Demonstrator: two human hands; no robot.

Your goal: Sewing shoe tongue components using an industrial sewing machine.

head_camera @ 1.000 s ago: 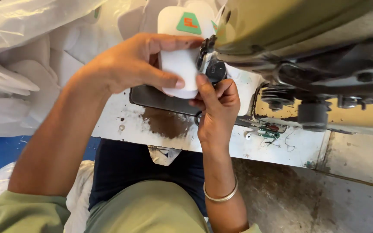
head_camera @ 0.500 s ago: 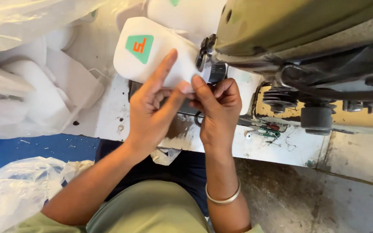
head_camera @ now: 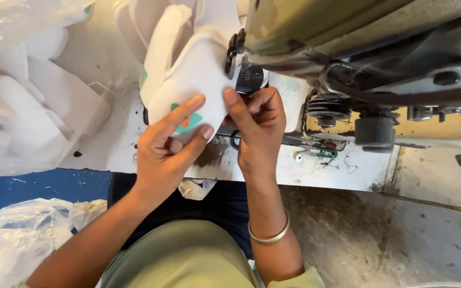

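My left hand (head_camera: 169, 146) and my right hand (head_camera: 256, 125) both hold a white fabric piece (head_camera: 190, 80) with a green and orange patch at its lower edge. The piece is folded and lies just left of the sewing machine's needle area (head_camera: 241, 66). My left fingers press its lower edge from beneath. My right thumb pins the edge close to the presser foot. A metal bangle (head_camera: 269, 234) is on my right wrist.
The olive-green sewing machine head (head_camera: 348, 32) fills the upper right, with tension discs and a black knob (head_camera: 372, 130) below it. Several white fabric pieces (head_camera: 33, 106) are stacked at left on the worn white table (head_camera: 342, 173). A clear plastic bag (head_camera: 12, 240) lies at lower left.
The white piece has been turned and folded, so the patch now sits at its lower edge by my left fingers. My left hand shifted lower; my right hand stayed at the presser foot.
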